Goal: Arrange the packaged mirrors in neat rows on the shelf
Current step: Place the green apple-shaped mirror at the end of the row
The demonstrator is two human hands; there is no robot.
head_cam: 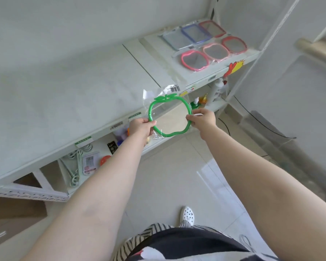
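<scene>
Head view: the left hand (141,127) and right hand (202,118) each closed a grip on opposite rims of a bagged green apple-shaped mirror (169,117), held above the shelf (102,81) edge; placement beside the far-right pink mirrors (213,52) likely came next.

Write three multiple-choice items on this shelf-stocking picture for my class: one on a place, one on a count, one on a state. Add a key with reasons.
1. Where do the mirrors already set down lie?
A. far right end of the top shelf
B. on the floor
C. on the lower shelf

2. How many mirrors lie there?
A. three
B. six
C. nine

3. How is the green apple-shaped mirror held?
A. by one hand only
B. by both hands, above the shelf edge
C. lying flat on the shelf

Key:
1 A: they lie on the top shelf, at its right end.
2 B: two rows of three.
3 B: the left hand and right hand grip the green apple-shaped mirror at opposite sides.
</scene>
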